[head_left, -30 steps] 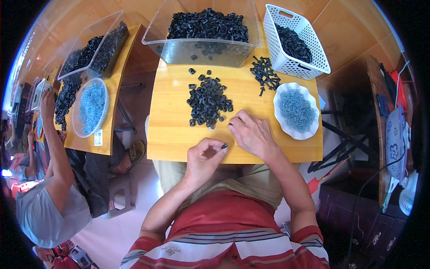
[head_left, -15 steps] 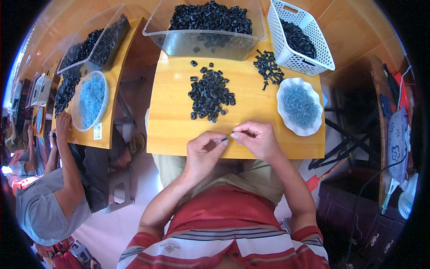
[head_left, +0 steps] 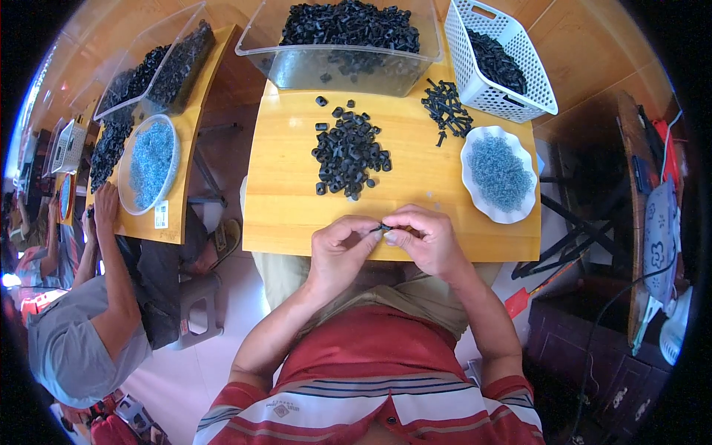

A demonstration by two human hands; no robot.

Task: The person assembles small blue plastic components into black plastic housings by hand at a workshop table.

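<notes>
Just above the table's near edge my two hands meet fingertip to fingertip. My left hand (head_left: 340, 248) pinches a small black rod-like part (head_left: 380, 228), mostly covered by the fingers. Against its right end press the closed thumb and fingers of my right hand (head_left: 426, 239); whatever they pinch is too small to make out. Beyond my hands lies a loose pile of short black plastic pieces (head_left: 348, 152). Several black pins with wider heads (head_left: 446, 107) lie farther right. A white wavy-rimmed dish (head_left: 470, 189) at the right holds small clear bluish rings (head_left: 500, 174).
A clear plastic bin (head_left: 334, 74) of black pieces stands at the table's (head_left: 282, 193) far edge. Beside it is a white perforated basket (head_left: 523, 107) with black parts. At left, a co-worker (head_left: 89, 326) sits at another table (head_left: 189, 141) with a similar bin and a round tub (head_left: 172, 178).
My right hand has moved slightly left, closing the small gap to my left hand. The fingertips of both hands now touch around the black part.
</notes>
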